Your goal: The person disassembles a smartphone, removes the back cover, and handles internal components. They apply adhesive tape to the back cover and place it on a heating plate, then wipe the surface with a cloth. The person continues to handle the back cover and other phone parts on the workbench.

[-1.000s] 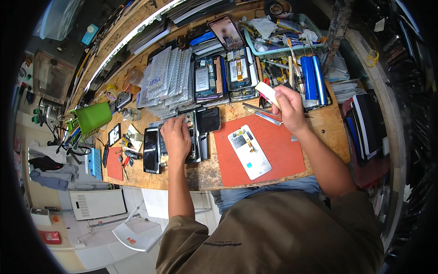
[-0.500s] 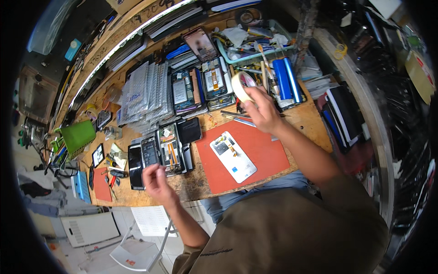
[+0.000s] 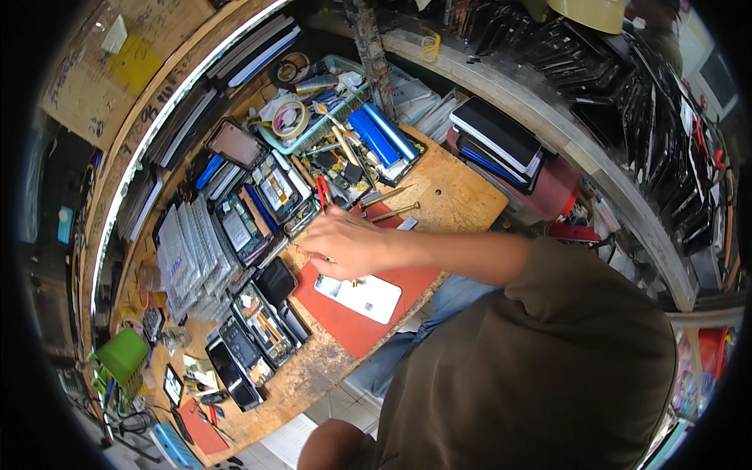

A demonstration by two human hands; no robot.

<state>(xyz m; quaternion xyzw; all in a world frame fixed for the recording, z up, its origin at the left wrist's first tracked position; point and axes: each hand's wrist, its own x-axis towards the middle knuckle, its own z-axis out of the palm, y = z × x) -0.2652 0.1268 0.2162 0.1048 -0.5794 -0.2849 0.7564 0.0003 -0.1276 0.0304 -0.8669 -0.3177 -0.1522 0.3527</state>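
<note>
My right hand [image 3: 345, 241] reaches over the red mat [image 3: 352, 338], its fingers curled downward. The back of the hand and the wrist hide most of the fingertips, so what they grip, if anything, does not show. Just past the knuckles stands a red-handled tool [image 3: 321, 190]; I cannot tell whether the hand touches it. Partly under the hand lies a white phone back panel [image 3: 372, 299] with small parts at its upper end. A roll of cream tape [image 3: 291, 119] rests in the teal basket [image 3: 295, 144]. Only part of my left arm [image 3: 337, 446] shows at the lower edge; its hand is out of view.
Opened phones [image 3: 262, 325] lie left of the mat, beside stacked bubble-wrap pouches [image 3: 196, 251]. A screwdriver [image 3: 398, 211] and blue rolls [image 3: 380, 133] lie farther back. A green basket [image 3: 124, 352] stands at the far left. Dark stacked cases [image 3: 497, 133] sit beyond the bench.
The tape roll has left my right hand and now rests in the basket. That hand has come down over the mat. My left hand has dropped out of view, and the view has turned right.
</note>
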